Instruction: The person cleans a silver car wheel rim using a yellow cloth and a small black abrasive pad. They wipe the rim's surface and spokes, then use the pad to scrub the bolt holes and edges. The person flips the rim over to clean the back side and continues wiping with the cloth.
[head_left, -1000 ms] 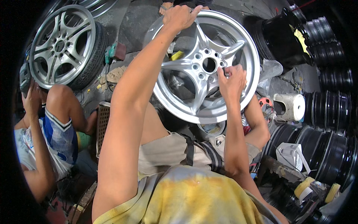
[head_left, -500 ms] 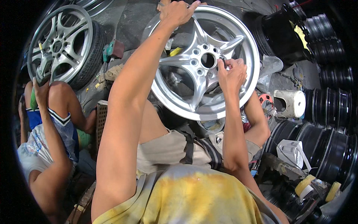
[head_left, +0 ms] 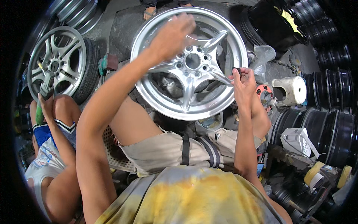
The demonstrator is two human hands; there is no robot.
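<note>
A silver alloy wheel rim with several spokes and a round centre hole lies face up in front of me, above my bent legs. My left hand is over its upper left part. That hand is smeared by motion, so its fingers are unclear, and I cannot tell whether it touches the metal. At the rim's right edge, beside a spoke tip, my right hand is closed with thumb and fingers pinched together. A small dark piece shows at those fingertips; its kind cannot be made out.
On the left, a co-worker holds a green power tool against another alloy wheel, next to a tyre. A sander lies nearby. Sandalled feet stand beyond my rim. A white stool and stacked black rims line the right.
My left hand has come off the rim's top edge, down over its face. My right hand has gone from the hub to the right edge. The rim sits turned and further left in view.
</note>
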